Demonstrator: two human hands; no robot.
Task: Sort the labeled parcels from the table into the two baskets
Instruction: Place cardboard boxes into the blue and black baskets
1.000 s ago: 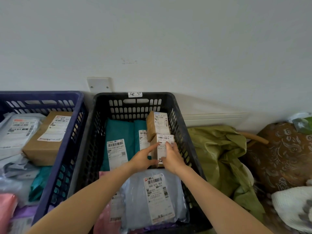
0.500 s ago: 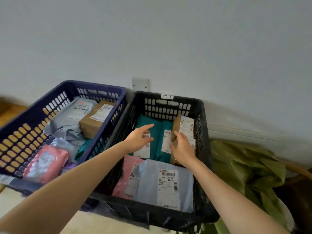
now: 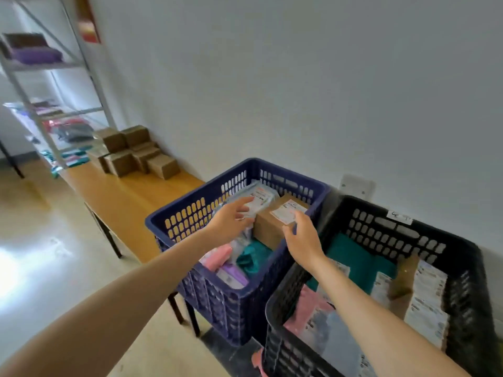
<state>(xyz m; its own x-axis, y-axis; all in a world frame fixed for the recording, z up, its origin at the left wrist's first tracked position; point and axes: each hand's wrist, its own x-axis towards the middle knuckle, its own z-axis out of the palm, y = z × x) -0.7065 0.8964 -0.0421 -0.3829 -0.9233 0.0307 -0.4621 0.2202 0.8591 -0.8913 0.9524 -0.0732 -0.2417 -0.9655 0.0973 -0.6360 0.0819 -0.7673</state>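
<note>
A blue basket (image 3: pixel 190 210) stands left of a black basket (image 3: pixel 457 257). The blue one holds a brown labelled box (image 3: pixel 268 227), grey mailers (image 3: pixel 258 197), a pink parcel (image 3: pixel 217 257) and a teal parcel (image 3: pixel 251 258). The black one holds teal parcels (image 3: pixel 359 259), small brown boxes with white labels (image 3: pixel 430 292) and a pink mailer (image 3: pixel 304 317). My left hand (image 3: pixel 231 220) hovers over the blue basket with relaxed fingers, empty. My right hand (image 3: pixel 302 236) hangs above the brown box with loose fingers, holding nothing.
A long wooden table (image 3: pixel 122 197) runs along the wall to the left, with several brown cardboard boxes (image 3: pixel 130 153) stacked at its far end. A metal shelf rack (image 3: pixel 54 85) with parcels stands beyond. A wall socket (image 3: pixel 358 186) sits behind the baskets.
Both hands left the small box in the black basket and swung left over the blue basket. The view turned left, so the table and shelf now show.
</note>
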